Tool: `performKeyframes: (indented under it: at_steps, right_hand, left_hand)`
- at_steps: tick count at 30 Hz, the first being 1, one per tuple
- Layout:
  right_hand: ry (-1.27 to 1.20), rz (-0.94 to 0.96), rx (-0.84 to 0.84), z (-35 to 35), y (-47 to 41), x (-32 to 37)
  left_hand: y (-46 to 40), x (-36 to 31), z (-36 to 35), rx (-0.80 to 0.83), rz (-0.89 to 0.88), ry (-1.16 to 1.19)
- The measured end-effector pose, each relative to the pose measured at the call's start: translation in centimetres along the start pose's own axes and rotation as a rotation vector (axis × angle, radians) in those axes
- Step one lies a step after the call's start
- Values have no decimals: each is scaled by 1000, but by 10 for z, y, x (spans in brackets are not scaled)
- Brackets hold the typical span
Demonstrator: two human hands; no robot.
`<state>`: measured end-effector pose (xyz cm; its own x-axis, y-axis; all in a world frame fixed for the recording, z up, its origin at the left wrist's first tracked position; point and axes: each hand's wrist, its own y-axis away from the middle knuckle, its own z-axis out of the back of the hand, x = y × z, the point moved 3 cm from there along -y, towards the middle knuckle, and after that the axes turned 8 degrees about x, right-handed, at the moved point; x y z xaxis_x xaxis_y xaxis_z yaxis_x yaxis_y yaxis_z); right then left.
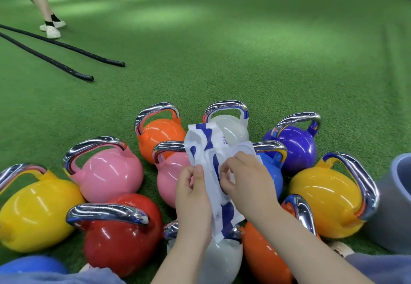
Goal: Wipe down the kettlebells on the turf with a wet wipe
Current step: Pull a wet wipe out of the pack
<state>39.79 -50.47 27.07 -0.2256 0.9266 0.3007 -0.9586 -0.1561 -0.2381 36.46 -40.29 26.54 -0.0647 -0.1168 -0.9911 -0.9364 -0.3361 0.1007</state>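
1. White-and-blue wet wipe pack point(213, 172) is held up over the kettlebells; the left hand point(192, 191) grips its left edge, thumb on top.
2. The right hand point(241, 177) pinches at the pack's opening with curled fingers.
3. Coloured kettlebells point(106, 170) with chrome handles cluster on the green turf point(222, 61) below.
4. Two black ropes point(66, 48) lie farther left.
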Motion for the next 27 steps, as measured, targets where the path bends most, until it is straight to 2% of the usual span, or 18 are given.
performKeyframes:
  at_steps: [3, 6, 9, 12, 15, 18, 22, 27]
  right_hand:
    - [-112, -8, 186, -6, -4, -5]
    - [-69, 35, 94, -4, 0, -2]
    - [145, 21, 90, -7, 0, 6]
    - [161, -1, 40, -2, -1, 6]
    - [57, 44, -17, -1, -3, 5]
    - [-101, 19, -6, -1, -2, 6]
    - [-353, -28, 194, -3, -5, 0]
    - [-552, -1, 258, 0, -8, -1]
  left_hand:
    - [-3, 3, 3, -15, 1, 9]
    - [-3, 5, 5, -43, -28, -14]
    - [0, 3, 4, -70, -112, -106]
    - [3, 1, 2, -67, -190, -215]
    - [5, 0, 2, -58, -183, -213]
    - [4, -3, 4, -62, -172, -168]
    - [1, -4, 9, -95, -172, -145]
    - [-5, 0, 14, -121, -131, -116]
